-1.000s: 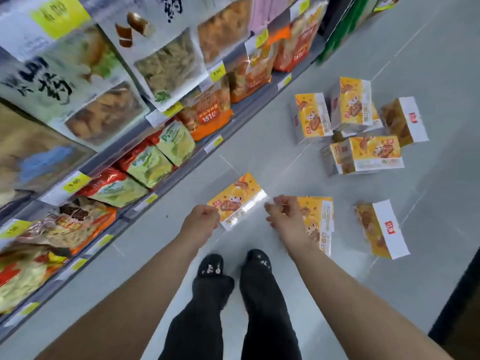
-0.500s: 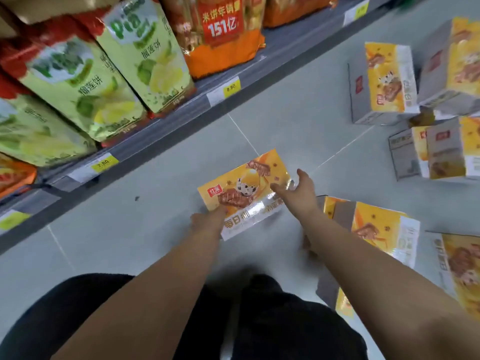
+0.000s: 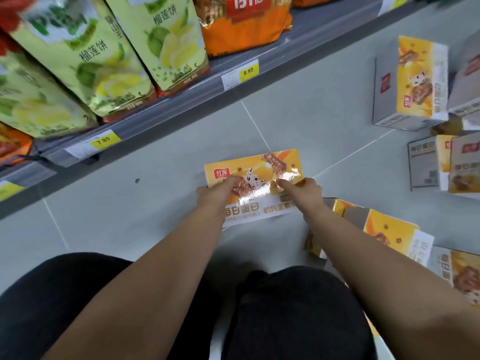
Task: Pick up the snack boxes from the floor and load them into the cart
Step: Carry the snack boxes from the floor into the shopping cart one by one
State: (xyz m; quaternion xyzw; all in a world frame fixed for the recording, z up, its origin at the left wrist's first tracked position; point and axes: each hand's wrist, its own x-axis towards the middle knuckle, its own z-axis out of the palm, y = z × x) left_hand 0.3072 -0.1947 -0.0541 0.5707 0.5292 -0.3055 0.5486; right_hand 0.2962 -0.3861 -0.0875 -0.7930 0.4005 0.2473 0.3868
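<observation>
Grey floor tiles (image 3: 166, 203) run beside a low shelf (image 3: 298, 45) of green durian-cake bags (image 3: 85, 61). More yellow boxes (image 3: 413, 81) lie scattered to the right. One snack box (image 3: 255, 175) lies flat ahead, left hand (image 3: 218, 189) and right hand (image 3: 304, 190) gripping its ends.

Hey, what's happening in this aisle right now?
A person is crouched by a shelf of snack bags, gripping one yellow snack box with the left hand and right hand, one on each side. More snack boxes lie scattered on the floor to the right. No cart is in view.
</observation>
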